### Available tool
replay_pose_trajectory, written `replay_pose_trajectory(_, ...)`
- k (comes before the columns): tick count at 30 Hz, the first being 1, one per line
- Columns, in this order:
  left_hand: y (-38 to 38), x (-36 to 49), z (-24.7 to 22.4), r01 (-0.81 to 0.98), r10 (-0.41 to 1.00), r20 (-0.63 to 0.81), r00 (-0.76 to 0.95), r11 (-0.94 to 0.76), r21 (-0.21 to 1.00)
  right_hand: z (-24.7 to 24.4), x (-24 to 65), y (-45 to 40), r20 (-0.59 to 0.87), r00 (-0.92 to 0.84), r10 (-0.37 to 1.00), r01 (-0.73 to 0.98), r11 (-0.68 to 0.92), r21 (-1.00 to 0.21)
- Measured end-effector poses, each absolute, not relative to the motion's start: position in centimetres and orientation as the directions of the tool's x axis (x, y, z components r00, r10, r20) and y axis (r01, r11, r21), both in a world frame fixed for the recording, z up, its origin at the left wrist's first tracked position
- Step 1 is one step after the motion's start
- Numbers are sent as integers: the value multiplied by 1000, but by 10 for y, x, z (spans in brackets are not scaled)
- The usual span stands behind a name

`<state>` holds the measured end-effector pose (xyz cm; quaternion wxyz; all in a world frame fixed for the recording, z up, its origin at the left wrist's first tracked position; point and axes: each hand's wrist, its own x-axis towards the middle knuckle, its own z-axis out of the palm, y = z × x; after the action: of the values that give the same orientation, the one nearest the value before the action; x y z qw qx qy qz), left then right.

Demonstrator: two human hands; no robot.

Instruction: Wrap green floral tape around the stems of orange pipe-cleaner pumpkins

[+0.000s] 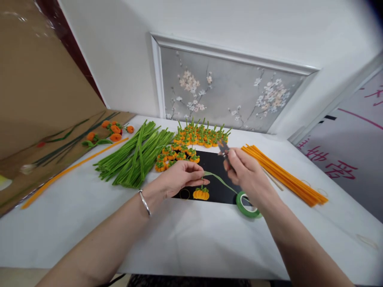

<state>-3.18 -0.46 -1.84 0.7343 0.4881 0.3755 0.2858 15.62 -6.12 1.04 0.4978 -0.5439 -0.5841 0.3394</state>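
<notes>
Between the thumb and fingers of my left hand (pixel 191 174) is the green stem of an orange pumpkin-like flower (pixel 201 194), which hangs head down over a black mat (pixel 214 163). A pale green strip of tape (pixel 221 180) runs from these fingertips to a green tape roll (pixel 247 206) at the mat's right corner. My right hand (pixel 243 165) is closed on a pair of small scissors (pixel 224 149), their blades pointing up and to the left, apart from the tape. Its lower fingers are partly hidden.
Green pipe cleaners (pixel 134 155) lie left of the mat, with rows of orange flowers (pixel 197 134) behind it. Orange pipe cleaners (pixel 284 175) lie on the right. Finished orange blooms (pixel 115 129) rest on brown cardboard (pixel 80 135) at the far left. A wall stands behind.
</notes>
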Motion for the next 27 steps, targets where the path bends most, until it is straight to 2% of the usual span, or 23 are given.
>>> replay_pose_trajectory(1,-5,-31,-19,-55,791,-273,547,360,931,10,149,-71,92,23,995,153,88,-984)
replay_pose_trajectory(3,-5,-31,-18,-54,790,-270,550,356,933,2,138,-90,-33,-60,998,-84,-38,-996)
replay_pose_trajectory(7,-8,-30,-16,-60,781,-229,581,322,945,-26,129,-120,-181,-71,981,-313,-194,-930)
replay_pose_trajectory(17,-15,-27,-9,16,787,-226,575,265,964,-52,117,-119,-214,64,975,-144,-203,-968)
replay_pose_trajectory(23,-16,-25,-14,-32,778,-220,589,295,955,-60,120,-115,-59,102,993,86,-68,-994)
replay_pose_trajectory(27,-16,-24,-14,-29,772,-220,596,295,955,-65,121,-111,-6,96,995,157,-21,-987)
